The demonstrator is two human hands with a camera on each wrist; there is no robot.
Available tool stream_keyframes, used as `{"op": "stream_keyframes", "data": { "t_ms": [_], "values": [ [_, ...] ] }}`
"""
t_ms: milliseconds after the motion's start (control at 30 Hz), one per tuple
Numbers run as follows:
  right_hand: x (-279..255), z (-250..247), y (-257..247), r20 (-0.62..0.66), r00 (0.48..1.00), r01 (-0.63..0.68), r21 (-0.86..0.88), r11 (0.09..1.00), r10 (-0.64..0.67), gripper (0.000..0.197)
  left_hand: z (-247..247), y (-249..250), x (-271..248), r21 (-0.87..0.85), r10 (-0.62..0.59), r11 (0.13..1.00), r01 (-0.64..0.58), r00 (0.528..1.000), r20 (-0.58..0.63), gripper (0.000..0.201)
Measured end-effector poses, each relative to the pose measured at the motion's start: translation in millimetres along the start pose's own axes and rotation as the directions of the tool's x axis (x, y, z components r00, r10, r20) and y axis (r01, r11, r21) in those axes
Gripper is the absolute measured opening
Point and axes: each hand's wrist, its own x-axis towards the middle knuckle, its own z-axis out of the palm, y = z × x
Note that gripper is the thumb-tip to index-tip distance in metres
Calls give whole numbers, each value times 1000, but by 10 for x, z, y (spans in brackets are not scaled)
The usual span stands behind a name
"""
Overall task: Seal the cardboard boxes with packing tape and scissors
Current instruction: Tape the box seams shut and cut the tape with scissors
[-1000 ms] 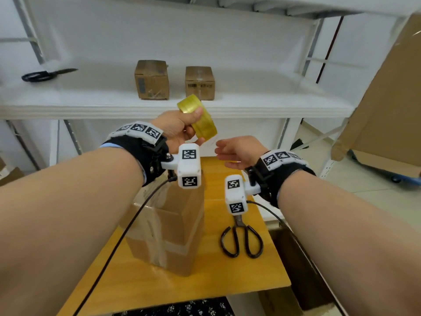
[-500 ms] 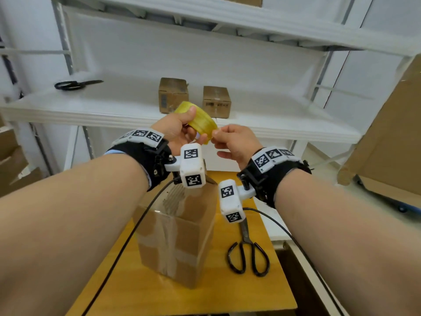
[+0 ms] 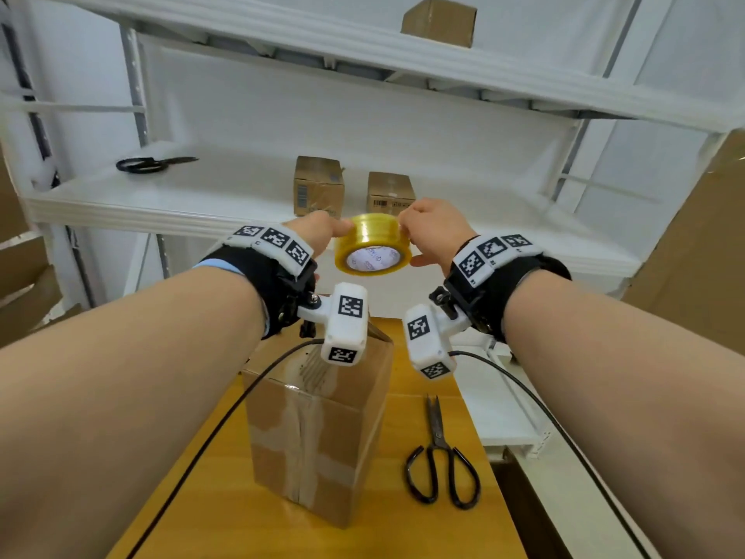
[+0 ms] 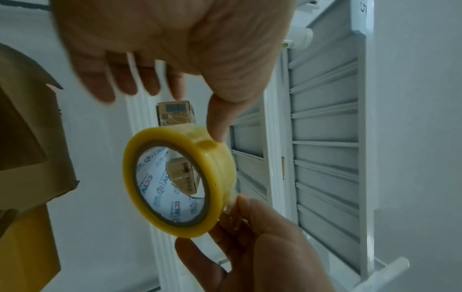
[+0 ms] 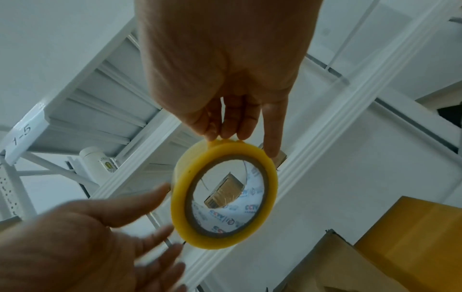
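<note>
Fingers (image 5: 226, 126) of the right hand (image 3: 433, 229) press on the outer rim of the tape roll (image 3: 373, 250), with the thumb underneath pinching what looks like the loose tape end. The left hand (image 3: 318, 232) touches the roll's other side with its thumb only, while its other digits spread loose and hold nothing. The roll hangs in the air between both hands, above the cardboard box (image 3: 318, 429) standing on the counter (image 3: 423, 530).

That box already carries tape strips down its front and around its middle, though whether its top seam is closed is hidden behind the wrist cameras. The scissors (image 3: 441, 457) lie untouched just beside it. Two small boxes (image 3: 318, 185) wait on the shelf (image 3: 161, 203) behind. Judging from this, a strip has yet to be drawn out and cut, so sealing is only partly along.
</note>
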Motion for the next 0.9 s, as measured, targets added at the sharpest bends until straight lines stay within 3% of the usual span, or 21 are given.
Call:
{"op": "stream_keyframes", "data": {
  "t_ms": [133, 233, 333, 367, 467, 567, 667, 733, 800, 900],
  "values": [
    [-91, -30, -78, 33, 987, 160, -188, 969, -156, 28, 39, 116, -94, 159, 148, 972, -175, 975, 168, 98],
    [-120, -16, -98, 108, 963, 269, -266, 926, -248, 27, 81, 104, -148, 336, 180, 912, -236, 965, 190, 76],
    [-97, -21, -51, 158, 954, 288, -246, 926, -255, 27, 103, 80, -188, 382, 178, 884, -269, 950, 258, 34],
    [-92, -28, -39, 169, 947, 310, -262, 914, -272, 28, 119, 75, -191, 424, 176, 863, -276, 950, 260, 31],
    [-57, -13, -21, 193, 912, 408, -349, 844, -362, 26, 132, 70, -183, 582, 199, 772, -258, 966, 165, 53],
    [-28, 25, -13, 217, 876, 482, -393, 783, -431, 21, 106, 77, -227, 652, 189, 721, -234, 972, 140, 60],
    [-46, 44, -57, 225, 851, 526, -393, 755, -475, 18, 52, 87, -250, 648, 196, 733, -207, 976, 90, 59],
    [-56, 51, -109, 221, 846, 533, -392, 750, -485, 19, -3, 55, -226, 536, 154, 823, -189, 982, 110, 55],
    [-38, 44, -142, 201, 865, 501, -371, 782, -459, 23, -53, 9, -186, 406, 155, 890, -207, 975, 157, 55],
    [-5, 25, -152, 205, 906, 421, -368, 829, -370, 27, -104, -49, -186, 327, 184, 915, -235, 967, 178, 43]
  ]
}}
